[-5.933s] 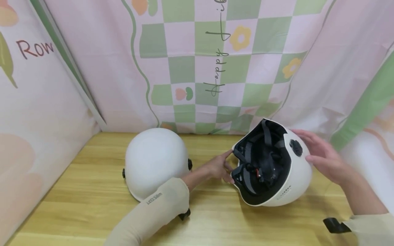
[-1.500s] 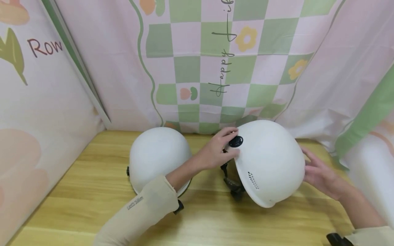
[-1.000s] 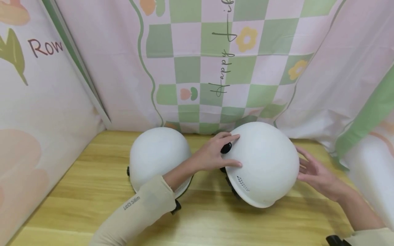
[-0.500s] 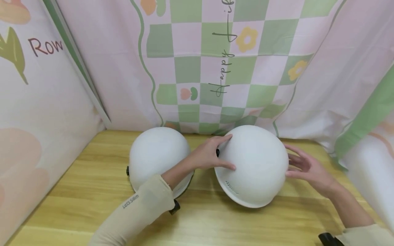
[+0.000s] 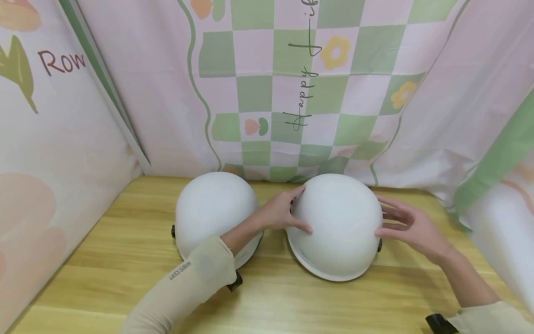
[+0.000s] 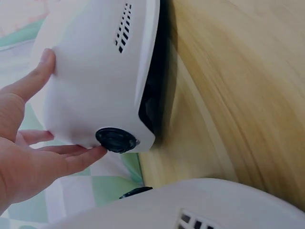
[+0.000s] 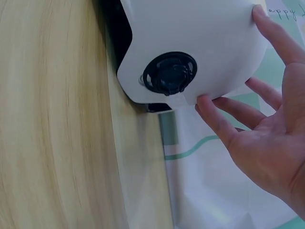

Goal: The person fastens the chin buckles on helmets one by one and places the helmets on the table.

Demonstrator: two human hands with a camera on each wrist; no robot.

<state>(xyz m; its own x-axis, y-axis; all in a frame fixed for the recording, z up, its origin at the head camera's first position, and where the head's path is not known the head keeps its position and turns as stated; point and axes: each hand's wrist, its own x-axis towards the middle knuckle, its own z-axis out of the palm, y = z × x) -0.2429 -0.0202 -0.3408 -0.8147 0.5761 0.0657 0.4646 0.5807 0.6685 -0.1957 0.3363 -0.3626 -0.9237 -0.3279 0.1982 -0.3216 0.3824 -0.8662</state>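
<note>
A white helmet (image 5: 340, 227) sits dome up on the wooden table, right of centre. My left hand (image 5: 277, 212) touches its left side, thumb on the shell and fingers spread by the black round knob (image 6: 115, 140) in the left wrist view. On the opposite side, my right hand (image 5: 419, 229) rests thumb and fingertips against the shell, fingers fairly straight. The right wrist view shows another black knob (image 7: 170, 72) there, below the thumb. The helmet's inside and straps are hidden beneath the shell.
A second white helmet (image 5: 212, 211) stands dome up on the left, partly behind my left forearm. The wooden table (image 5: 292, 306) ends at a printed curtain (image 5: 292, 93) behind, with more fabric (image 5: 54, 139) along the left.
The right helmet was tipped with its dark inside showing; it has been turned dome up and shifted left, close to the other helmet. Both hands have moved left with it.
</note>
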